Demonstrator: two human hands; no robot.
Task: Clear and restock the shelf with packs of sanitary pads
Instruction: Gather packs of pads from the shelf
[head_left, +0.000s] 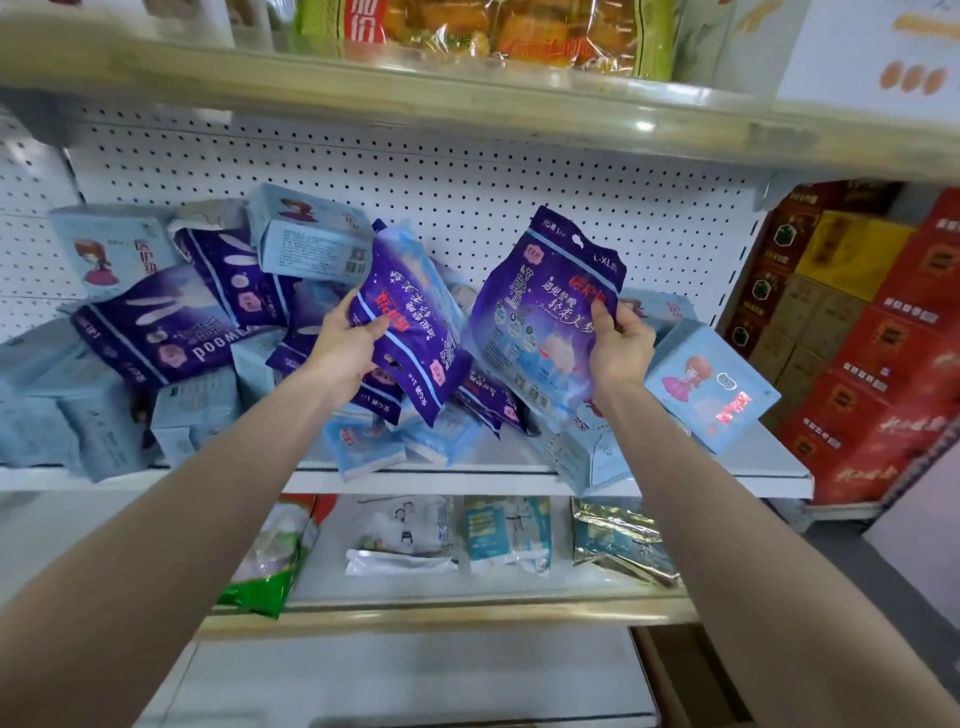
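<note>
My left hand (345, 345) grips a purple pad pack (415, 322) that is turned upside down and tilted. My right hand (621, 345) holds a second purple pack (545, 306) upright by its right edge, thumb on the front. Both packs are lifted above the white middle shelf (675, 480). On that shelf lies a jumbled heap of purple packs (156, 327) and light-blue pad boxes (306, 241). One blue box with a cartoon girl (709, 384) leans at the right end.
A white pegboard (519, 192) backs the shelf. Snack bags (493, 31) fill the shelf above. The lower shelf holds white, teal and gold packets (506, 535) and a green bag (265, 566). Red and yellow cartons (857, 322) are stacked at the right.
</note>
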